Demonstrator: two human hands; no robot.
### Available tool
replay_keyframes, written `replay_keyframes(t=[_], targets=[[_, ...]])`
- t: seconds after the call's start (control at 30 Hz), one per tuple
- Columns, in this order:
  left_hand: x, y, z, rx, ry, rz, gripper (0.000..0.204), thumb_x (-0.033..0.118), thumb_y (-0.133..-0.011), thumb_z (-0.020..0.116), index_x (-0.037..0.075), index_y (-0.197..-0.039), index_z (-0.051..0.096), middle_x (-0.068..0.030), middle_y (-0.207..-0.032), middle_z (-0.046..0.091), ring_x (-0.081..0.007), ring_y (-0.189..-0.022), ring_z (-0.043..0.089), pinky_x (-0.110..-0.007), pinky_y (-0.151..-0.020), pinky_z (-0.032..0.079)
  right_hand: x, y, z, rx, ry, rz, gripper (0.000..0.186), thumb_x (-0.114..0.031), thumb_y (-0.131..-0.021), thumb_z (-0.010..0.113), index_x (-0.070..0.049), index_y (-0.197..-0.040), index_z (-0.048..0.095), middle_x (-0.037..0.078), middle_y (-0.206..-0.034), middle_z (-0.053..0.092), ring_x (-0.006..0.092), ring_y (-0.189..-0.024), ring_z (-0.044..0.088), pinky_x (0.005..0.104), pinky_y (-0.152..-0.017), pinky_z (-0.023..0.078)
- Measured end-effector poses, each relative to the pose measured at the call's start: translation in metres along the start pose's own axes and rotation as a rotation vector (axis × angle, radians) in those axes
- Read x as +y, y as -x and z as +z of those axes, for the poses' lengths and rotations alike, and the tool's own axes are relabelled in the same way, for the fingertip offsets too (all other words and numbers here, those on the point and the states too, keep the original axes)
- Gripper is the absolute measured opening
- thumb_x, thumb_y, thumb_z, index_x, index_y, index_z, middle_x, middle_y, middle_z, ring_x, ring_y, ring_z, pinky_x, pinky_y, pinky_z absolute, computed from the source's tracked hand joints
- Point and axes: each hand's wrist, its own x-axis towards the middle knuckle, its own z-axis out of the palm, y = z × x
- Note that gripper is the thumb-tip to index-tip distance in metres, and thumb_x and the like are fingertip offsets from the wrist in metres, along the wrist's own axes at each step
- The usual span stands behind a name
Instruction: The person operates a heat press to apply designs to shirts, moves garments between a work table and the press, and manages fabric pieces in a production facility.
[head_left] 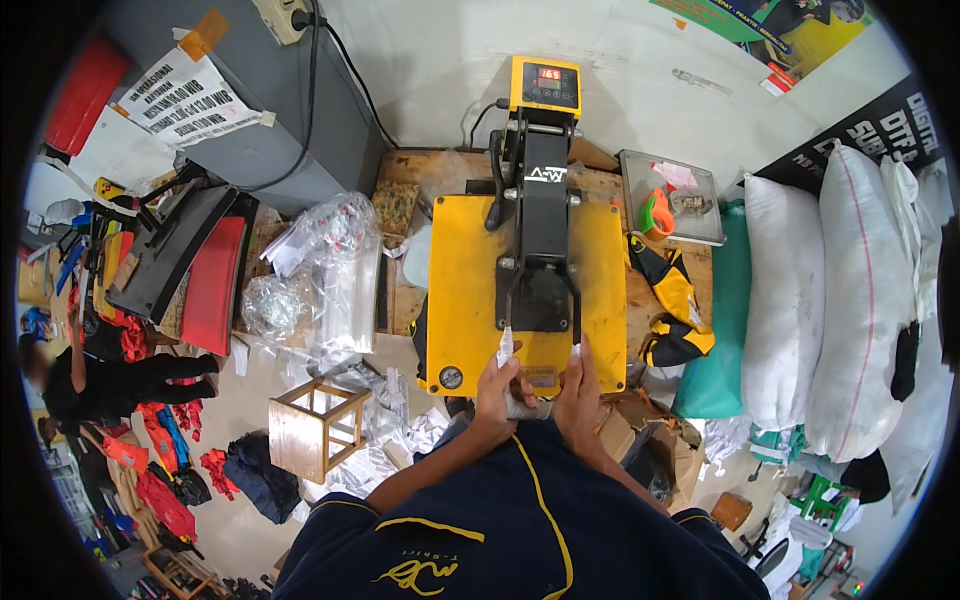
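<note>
A heat press with a wide yellow top plate (pixel 465 290) stands on the wooden bench before me. Its black lever arm (pixel 541 210) runs toward me and forks into two rods, with pale wrapping near their ends. My left hand (pixel 496 398) is closed around the left side of the press handle (pixel 530 409), which has a greyish wrapped grip. On the right side of that handle, my right hand (pixel 577 396) is closed too. Both hands sit at the plate's near edge, close to my body. What lies under the plate is hidden.
Right of the press lie black-and-yellow cloth pieces (pixel 672 290), an orange-and-green tape roll (pixel 656 214) and a metal tray (pixel 705 232). Stuffed white sacks (pixel 785 300) stand beyond. Leftward are clear plastic packs (pixel 345 290), a wooden stool (pixel 300 440), a red-and-black press (pixel 213 285) and another person (pixel 110 385).
</note>
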Motion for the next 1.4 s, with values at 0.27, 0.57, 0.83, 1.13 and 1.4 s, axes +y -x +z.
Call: replay_keyframes(t=[0.27,0.57,0.83,1.13,1.4], targets=[[0.001,-0.004,-0.011,-0.067,0.212,-0.179,0.032,0.037,-0.102,0.049,0.013,-0.124,0.054,0.0009,-0.055,0.046,-0.0130,-0.043,0.042,-0.030,-0.058,0.047,0.005,-0.004,-0.001,0.002,0.058,-0.132,0.046,-0.021,-0.106,0.035,0.005,-0.144,0.039,0.029,-0.129,0.056,0.0369,-0.118,0.057,0.0394,-0.099,0.043],[0.008,-0.003,-0.002,-0.088,0.269,-0.180,0.031,0.042,-0.101,0.052,0.015,-0.086,0.052,0.0066,-0.047,0.032,-0.0072,-0.036,0.026,-0.022,-0.053,0.039,-0.013,-0.005,-0.004,0.032,0.154,-0.281,0.046,-0.018,-0.105,0.033,0.006,-0.144,0.038,0.031,-0.134,0.052,0.0440,-0.122,0.053,0.0428,-0.100,0.042],[0.014,0.011,0.017,0.047,0.189,-0.156,0.035,0.045,-0.100,0.053,0.014,-0.083,0.053,0.0073,-0.047,0.032,-0.0066,-0.035,0.025,-0.023,-0.048,0.038,-0.013,0.000,-0.010,0.015,0.150,-0.332,0.045,-0.016,-0.105,0.036,0.005,-0.144,0.039,0.031,-0.133,0.053,0.0421,-0.122,0.055,0.0421,-0.101,0.042],[0.047,0.048,0.092,0.293,-0.147,0.372,0.029,0.034,-0.099,0.055,0.006,-0.106,0.059,-0.0067,-0.085,0.059,-0.0137,-0.081,0.057,-0.030,-0.076,0.049,-0.100,0.027,-0.047,-0.151,-0.040,-0.099,0.031,-0.009,-0.099,0.041,0.001,-0.126,0.053,0.026,-0.119,0.059,0.0304,-0.105,0.062,0.0398,-0.094,0.046],[0.137,0.006,0.163,-0.172,-1.088,1.610,0.027,0.019,-0.098,0.042,0.001,-0.094,0.061,-0.0107,-0.086,0.058,-0.0194,-0.085,0.056,-0.034,-0.077,0.044,-0.201,-0.030,-0.097,-0.014,0.165,-0.839,0.024,-0.007,-0.084,0.055,0.003,-0.106,0.057,0.019,-0.089,0.061,0.0357,-0.084,0.064,0.0430,-0.076,0.051]])
